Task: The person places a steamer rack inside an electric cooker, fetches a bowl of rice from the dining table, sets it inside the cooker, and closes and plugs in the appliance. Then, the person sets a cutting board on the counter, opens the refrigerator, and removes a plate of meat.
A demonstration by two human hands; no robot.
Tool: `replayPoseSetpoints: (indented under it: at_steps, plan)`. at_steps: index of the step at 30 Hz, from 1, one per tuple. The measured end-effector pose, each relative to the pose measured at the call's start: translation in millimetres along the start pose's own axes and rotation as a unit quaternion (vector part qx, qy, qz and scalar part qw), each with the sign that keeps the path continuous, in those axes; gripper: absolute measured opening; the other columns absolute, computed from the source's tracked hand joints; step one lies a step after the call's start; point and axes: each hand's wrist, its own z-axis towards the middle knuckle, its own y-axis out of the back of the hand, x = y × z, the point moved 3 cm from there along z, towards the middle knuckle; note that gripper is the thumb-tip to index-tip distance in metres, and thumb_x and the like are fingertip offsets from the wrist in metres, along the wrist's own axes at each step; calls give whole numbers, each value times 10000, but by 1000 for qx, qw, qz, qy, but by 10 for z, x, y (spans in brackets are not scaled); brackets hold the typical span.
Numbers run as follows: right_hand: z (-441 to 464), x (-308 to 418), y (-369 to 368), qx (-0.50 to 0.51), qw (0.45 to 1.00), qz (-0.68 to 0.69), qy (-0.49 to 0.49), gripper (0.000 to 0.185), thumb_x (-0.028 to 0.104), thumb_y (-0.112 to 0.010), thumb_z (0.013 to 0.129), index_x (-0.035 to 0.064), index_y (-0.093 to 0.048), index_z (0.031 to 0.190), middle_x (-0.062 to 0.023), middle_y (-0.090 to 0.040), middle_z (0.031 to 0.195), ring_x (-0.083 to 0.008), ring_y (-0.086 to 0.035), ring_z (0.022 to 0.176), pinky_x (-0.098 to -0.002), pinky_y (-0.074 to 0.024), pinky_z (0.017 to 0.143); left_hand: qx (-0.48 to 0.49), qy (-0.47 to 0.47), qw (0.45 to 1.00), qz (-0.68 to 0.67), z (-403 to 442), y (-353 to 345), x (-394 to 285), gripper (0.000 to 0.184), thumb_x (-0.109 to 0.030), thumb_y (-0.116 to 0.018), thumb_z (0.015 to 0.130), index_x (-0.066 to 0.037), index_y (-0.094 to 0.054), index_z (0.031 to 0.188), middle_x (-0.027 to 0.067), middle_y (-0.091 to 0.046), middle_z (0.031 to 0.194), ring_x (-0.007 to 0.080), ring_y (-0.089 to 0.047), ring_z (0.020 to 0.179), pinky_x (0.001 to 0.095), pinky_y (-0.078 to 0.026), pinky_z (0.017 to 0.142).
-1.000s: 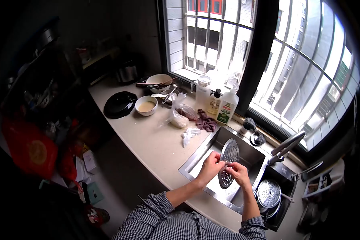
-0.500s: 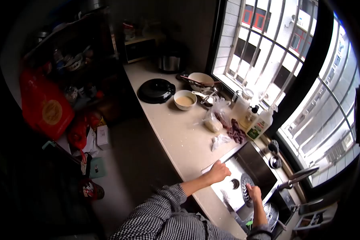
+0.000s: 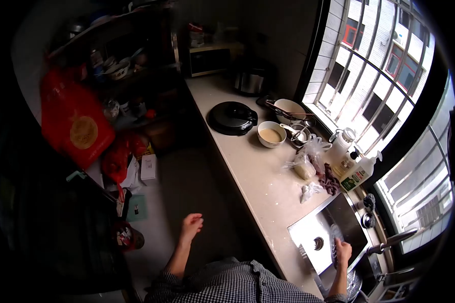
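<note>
My right hand (image 3: 343,251) is closed on the edge of a round perforated metal plate (image 3: 334,241), possibly a steamer rack, tilted on edge over the sink (image 3: 303,234). The plate is blurred and seen almost edge-on. Below it shows the round drain hole (image 3: 318,243) in the sink floor. My left hand (image 3: 191,225) hangs left of the counter, above the floor, its fingers loosely bent and apart with nothing in them. Near my right forearm, another round metal item (image 3: 354,284) is partly hidden.
A faucet (image 3: 393,241) reaches over the sink's right side. On the counter (image 3: 237,161) are a black round appliance (image 3: 232,118), a bowl of pale liquid (image 3: 271,135), a plastic bag (image 3: 305,167), a dark cloth (image 3: 329,180) and a spray bottle (image 3: 360,172). Red bags (image 3: 76,121) stand at left.
My left hand has moved left, from above the sink's edge to beyond the counter. My right hand still grips the metal plate over the sink. The camera view has shifted left.
</note>
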Motion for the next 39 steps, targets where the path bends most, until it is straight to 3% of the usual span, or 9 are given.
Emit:
replayPoseSetpoints:
  at_steps: [3, 8, 12, 16, 25, 31, 33, 36, 39]
  plan:
    - [-38, -64, -347, -40, 995, 78, -50, 626, 554, -527, 774, -56, -579, 639, -213, -544, 587, -310, -560, 570, -409, -428, 609, -89, 17, 996, 23, 61, 726, 54, 225, -102, -596, 808, -34, -565, 1019, 53, -611, 837, 95, -586, 642, 203, -473, 501]
    - [13, 595, 366, -270, 907, 320, 38, 553, 468, -410, 905, 8, -496, 610, 7, -393, 489, -100, -374, 474, -298, -263, 448, -120, 16, 993, -11, 420, 1114, -203, 203, -84, -586, 804, -31, -564, 999, 35, -593, 816, 89, -566, 638, 201, -455, 509]
    - [-76, 781, 265, -455, 780, 408, 132, 427, 365, -368, 940, 29, -632, 945, -63, -619, 765, -141, -542, 645, -272, -423, 595, -45, -6, 999, -3, 929, 692, -512, 194, -88, -593, 806, -33, -570, 991, 19, -585, 808, 79, -559, 660, 187, -444, 536]
    - [-226, 1134, -766, 8, 999, -2, -51, 472, 419, -441, 863, 11, -634, 725, -175, -575, 628, -268, -561, 590, -366, -426, 616, 97, -30, 995, 12, 1591, 165, -824, 218, -109, -582, 837, -34, -553, 1039, 48, -621, 894, 91, -590, 736, 193, -478, 593]
    - [-13, 1701, -524, -458, 818, 335, -100, 454, 387, -405, 931, 35, -507, 663, 25, -423, 586, -87, -372, 525, -249, -293, 482, 127, 2, 990, 65, 3269, 252, -1462, 205, -95, -557, 846, -23, -550, 1038, 70, -620, 892, 104, -595, 721, 206, -486, 585]
    - [529, 3033, -260, -458, 775, 430, 68, 343, 292, -411, 900, 10, -574, 791, -37, -528, 714, -139, -515, 656, -287, -417, 579, 88, 30, 995, 37, 3968, 511, -1698, 215, -96, -566, 837, -26, -544, 1039, 72, -614, 887, 104, -590, 698, 206, -482, 565]
    - [726, 3689, -26, -498, 840, 142, 162, 324, 257, -407, 906, 8, -578, 789, -41, -537, 697, -148, -517, 615, -283, -425, 552, 89, 58, 994, 36, 4158, 559, -1606, 214, -97, -553, 843, -16, -534, 1040, 86, -618, 876, 126, -602, 685, 223, -500, 555]
    - [1030, 4701, 170, -334, 797, 482, 142, 422, 393, -391, 910, 36, -509, 718, -15, -452, 642, -100, -431, 548, -230, -333, 499, 112, 70, 990, 56, 4496, 485, -1665, 215, -105, -560, 841, -12, -533, 1033, 96, -620, 865, 140, -612, 662, 233, -512, 534]
    - [1236, 5684, 402, -271, 844, 395, 241, 365, 290, -465, 894, 1, -489, 672, -40, -403, 598, -131, -393, 554, -269, -313, 515, 159, 43, 984, 66, 4918, 290, -1905, 207, -100, -552, 848, -10, -534, 1033, 95, -621, 867, 137, -612, 682, 228, -510, 557]
